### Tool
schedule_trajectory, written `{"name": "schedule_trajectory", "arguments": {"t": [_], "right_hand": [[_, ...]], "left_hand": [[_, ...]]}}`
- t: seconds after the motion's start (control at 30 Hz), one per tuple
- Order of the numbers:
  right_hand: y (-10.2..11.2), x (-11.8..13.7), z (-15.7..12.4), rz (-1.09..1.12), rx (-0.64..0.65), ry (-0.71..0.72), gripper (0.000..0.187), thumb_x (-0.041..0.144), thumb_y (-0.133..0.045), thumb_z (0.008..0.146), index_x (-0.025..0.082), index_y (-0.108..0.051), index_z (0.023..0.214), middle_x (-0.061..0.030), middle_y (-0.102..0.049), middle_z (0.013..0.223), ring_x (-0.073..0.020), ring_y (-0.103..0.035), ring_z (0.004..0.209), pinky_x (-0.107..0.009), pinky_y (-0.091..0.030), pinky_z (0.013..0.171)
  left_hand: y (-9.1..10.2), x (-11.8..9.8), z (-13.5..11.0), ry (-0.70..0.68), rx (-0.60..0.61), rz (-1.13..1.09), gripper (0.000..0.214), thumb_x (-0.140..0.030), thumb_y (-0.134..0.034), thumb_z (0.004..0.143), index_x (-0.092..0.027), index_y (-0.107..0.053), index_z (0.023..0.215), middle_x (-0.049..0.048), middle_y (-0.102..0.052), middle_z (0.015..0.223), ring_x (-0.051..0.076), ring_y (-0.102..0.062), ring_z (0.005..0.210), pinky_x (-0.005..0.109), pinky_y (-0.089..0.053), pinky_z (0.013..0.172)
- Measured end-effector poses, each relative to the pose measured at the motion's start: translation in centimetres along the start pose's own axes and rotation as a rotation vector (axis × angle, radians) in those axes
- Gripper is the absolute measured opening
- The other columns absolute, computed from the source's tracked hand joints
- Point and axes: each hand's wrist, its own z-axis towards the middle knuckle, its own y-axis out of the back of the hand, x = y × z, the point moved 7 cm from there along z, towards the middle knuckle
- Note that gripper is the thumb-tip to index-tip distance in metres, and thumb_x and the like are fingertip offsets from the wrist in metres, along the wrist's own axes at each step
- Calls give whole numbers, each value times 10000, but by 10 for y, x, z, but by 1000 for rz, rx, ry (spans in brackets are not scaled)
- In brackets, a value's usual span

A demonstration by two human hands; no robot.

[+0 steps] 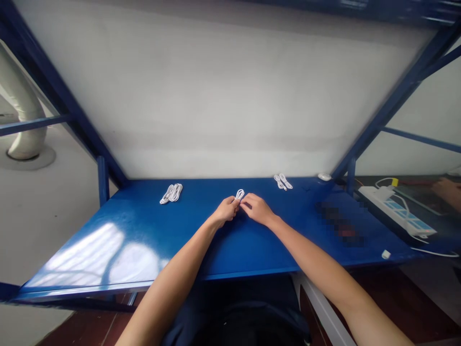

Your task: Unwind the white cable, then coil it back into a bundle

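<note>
Two hands meet at the middle of the blue surface (151,230), fingertips pressed together around a small coiled white cable (239,194). The left hand (225,209) pinches the near end of the coil, and the right hand (256,207) pinches it from the other side, so the loop sticks up just beyond the fingers. A second bundled white cable (172,192) lies on the surface well to the left, and a third cable bundle (283,181) lies to the right, near the back wall. A small white object (324,177) sits at the back right corner. A white power strip (396,214) rests on the dark neighbouring table at right.
</note>
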Motion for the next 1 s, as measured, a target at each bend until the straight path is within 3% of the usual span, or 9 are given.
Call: {"name": "schedule_trajectory", "arguments": {"t": [0.33, 0.53, 0.7, 0.8, 1.0], "right_hand": [[-1, -15, 0, 198, -65, -308, 188, 269, -518, 833, 183, -592, 684, -24, -593, 682, -145, -538, 632, -271, -434, 627], [-25, -36, -8, 725, 50, -683, 183, 339, -620, 734, 171, -599, 665, 7, -577, 586, -114, -520, 504, -243, -443, 489], [-36, -36, -15, 1121, 116, -905, 160, 252, -691, 657, 146, -586, 598, 12, -543, 540, -93, -498, 484, -225, -432, 466], [-39, -35, -18, 1266, 159, -978, 107, 186, -678, 655, 132, -597, 612, 5, -548, 547, -91, -504, 488, -221, -436, 467], [-42, -38, -21, 1321, 233, -1017, 93, 176, -652, 688, 116, -610, 630, -9, -557, 571, -89, -514, 505, -219, -444, 478]], "left_hand": [[-1, 0, 3, -20, 22, -108, 216, -416, -461, 861, -208, -435, 810, -58, -416, 591, 46, -341, 392, 144, -159, 334], [-3, -1, 1, -35, 73, -206, 197, -358, -532, 824, -191, -440, 775, -40, -448, 624, 59, -402, 455, 152, -250, 357], [-4, 0, 2, -74, 56, -109, 196, -328, -563, 812, -190, -432, 766, -48, -440, 619, 50, -383, 458, 147, -261, 362], [-6, 2, 4, -72, 55, -62, 215, -362, -546, 829, -191, -431, 769, -53, -425, 613, 42, -358, 439, 138, -216, 347], [-9, 1, 3, -54, 115, -230, 225, -397, -501, 847, -183, -463, 794, -31, -462, 654, 52, -389, 440, 152, -207, 334]]}}
